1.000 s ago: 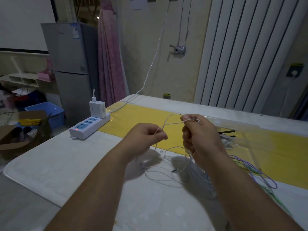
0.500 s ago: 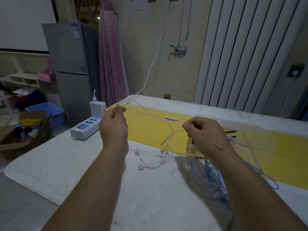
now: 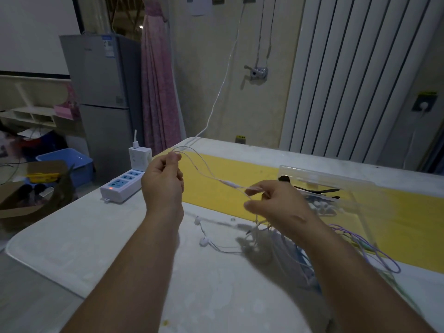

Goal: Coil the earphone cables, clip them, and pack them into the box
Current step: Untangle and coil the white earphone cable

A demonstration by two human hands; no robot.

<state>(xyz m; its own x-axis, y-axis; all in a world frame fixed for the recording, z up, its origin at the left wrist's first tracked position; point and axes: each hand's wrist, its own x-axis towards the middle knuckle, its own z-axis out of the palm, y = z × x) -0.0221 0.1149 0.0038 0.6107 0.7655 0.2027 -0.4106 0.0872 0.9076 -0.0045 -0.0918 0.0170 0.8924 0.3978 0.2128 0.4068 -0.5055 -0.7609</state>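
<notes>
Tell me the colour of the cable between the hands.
White; the cable shows best in the head view.

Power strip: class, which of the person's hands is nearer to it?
Left. The left hand hangs just beside the power strip; the right hand is farther off, near the clear box.

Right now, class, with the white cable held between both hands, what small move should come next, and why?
Probably bring the left hand toward the right hand to lay a first loop: the white earphone cable spans between the two pinches, not yet coiled, while its earbuds lie loose on the table.
</notes>
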